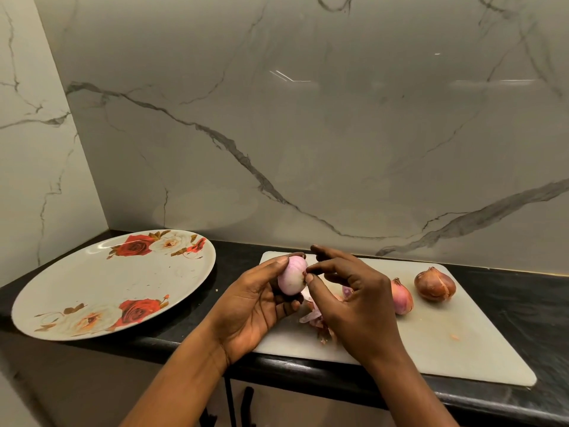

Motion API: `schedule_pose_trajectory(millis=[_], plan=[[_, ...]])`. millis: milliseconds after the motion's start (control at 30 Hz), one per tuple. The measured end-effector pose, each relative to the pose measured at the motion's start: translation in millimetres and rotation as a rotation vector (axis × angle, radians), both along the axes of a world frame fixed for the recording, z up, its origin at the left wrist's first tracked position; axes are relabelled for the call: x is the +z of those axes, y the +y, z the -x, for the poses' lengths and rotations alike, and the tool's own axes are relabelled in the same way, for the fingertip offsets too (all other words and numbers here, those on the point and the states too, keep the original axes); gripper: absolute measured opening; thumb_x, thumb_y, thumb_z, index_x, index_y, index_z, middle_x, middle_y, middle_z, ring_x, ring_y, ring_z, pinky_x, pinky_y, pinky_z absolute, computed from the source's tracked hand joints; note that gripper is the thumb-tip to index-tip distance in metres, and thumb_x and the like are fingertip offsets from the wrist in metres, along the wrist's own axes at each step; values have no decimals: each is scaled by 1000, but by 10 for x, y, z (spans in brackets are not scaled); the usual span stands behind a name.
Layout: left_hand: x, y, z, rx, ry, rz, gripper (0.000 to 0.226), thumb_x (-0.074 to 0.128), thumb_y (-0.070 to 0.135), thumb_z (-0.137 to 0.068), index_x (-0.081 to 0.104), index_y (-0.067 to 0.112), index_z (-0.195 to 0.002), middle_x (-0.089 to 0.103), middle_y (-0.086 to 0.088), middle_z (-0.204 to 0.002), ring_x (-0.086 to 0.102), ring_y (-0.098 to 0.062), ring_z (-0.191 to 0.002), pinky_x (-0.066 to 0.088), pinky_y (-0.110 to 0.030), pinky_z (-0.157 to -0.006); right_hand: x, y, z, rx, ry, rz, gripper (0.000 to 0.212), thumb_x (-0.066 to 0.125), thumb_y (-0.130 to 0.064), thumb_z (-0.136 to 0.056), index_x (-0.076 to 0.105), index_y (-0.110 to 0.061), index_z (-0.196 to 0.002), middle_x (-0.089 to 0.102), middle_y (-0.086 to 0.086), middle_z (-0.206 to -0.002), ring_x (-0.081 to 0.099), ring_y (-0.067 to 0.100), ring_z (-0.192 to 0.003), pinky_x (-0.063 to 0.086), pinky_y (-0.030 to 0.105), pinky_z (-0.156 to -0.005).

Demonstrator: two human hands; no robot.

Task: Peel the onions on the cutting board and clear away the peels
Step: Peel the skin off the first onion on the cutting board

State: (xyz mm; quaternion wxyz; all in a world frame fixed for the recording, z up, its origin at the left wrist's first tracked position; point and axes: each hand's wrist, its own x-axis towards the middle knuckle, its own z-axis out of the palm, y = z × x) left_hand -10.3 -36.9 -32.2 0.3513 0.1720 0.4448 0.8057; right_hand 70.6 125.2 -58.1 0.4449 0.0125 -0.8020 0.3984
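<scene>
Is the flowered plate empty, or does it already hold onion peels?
Empty: the plate shows only its rose print and tiny specks; the peels lie on the cutting board.

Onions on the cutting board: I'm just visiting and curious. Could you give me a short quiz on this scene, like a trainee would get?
1. True or false: the onion peels lie on the flowered plate.
2. Which hand grips the pale onion? A) left hand B) right hand C) neither
3. Fill in: ___ unheld onions rest on the cutting board.

Key
1. False: the onion peels lie on the cutting board, not the flowered plate.
2. A. The right hand only pinches at the onion's end.
3. Two: a pink onion and a brown onion.
</scene>
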Motion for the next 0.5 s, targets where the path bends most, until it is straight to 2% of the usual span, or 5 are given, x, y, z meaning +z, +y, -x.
schedule_pose_trajectory(millis=[100, 200, 367, 500], plan=[[4, 5, -6, 11, 9, 7, 43, 66, 31, -91, 75, 10, -126, 63, -30, -138, 66, -28, -98, 63, -31, -72, 3, -6, -7, -13, -3, -3, 16, 82, -25, -90, 84, -25, -105, 73, -14, -129, 65, -2, -124, 63, 33, -90], [3, 5, -3, 20, 10, 15, 43, 66, 31, -91, 74, 10, -128, 64, -28, -138, 64, -31, -108, 62, -32, -75, 8, -15, 0, -18, -4, 6, 24, 81, -28, -89, 82, -27, -114, 71, -16, -134, 63, -4, -126, 64, 30, -87], [-11, -6, 8, 22, 7, 10, 42, 65, 31, -93, 74, 11, -129, 62, -29, -140, 63, -32, -109, 62, -32, -75, -23, 12, 31, -18, -18, -37, 15, 76, -35, -89, 83, -27, -100, 73, -16, -129, 63, -3, -126, 63, 39, -93], [-11, -5, 10, 7, 16, 4, 42, 63, 31, -95, 72, 10, -131, 61, -29, -141, 63, -31, -107, 61, -31, -75, -5, -2, 24, -26, -20, -23, 16, 72, -40, -87, 81, -28, -93, 72, -19, -128, 63, -4, -126, 62, 38, -91]])
